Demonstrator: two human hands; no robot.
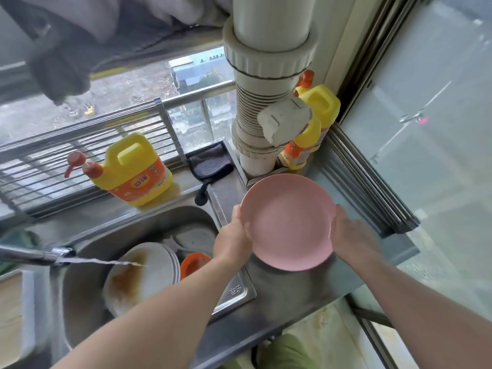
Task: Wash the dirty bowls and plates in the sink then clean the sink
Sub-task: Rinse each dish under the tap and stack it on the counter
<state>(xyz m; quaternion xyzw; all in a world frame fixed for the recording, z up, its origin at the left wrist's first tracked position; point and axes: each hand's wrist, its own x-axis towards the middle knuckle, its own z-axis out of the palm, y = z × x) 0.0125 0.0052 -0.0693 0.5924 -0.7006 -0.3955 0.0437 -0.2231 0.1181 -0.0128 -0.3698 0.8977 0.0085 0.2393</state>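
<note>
1. The sink [87, 251] is holding a stack of white plates [143, 272]; the top one is carrying brown stains, and water from the tap [34, 255] is running onto it. An orange bowl [194, 263] is lying just beside the stack. These look stiff and probably breakable, and wet grease is likely making them slippery, so taking them one at a time by the rim seems safest.
2. The pink plate [290, 222] is hanging over the worktop [292, 294], to the right of the sink. It looks clean, rigid and rather light, maybe plastic; I cannot tell for sure.
3. The left hand [234, 235] and the right hand [351, 235] are holding this plate at opposite edges, fingers curling around the rim. With a wet plate, two hands at the rim are giving good control.
</note>
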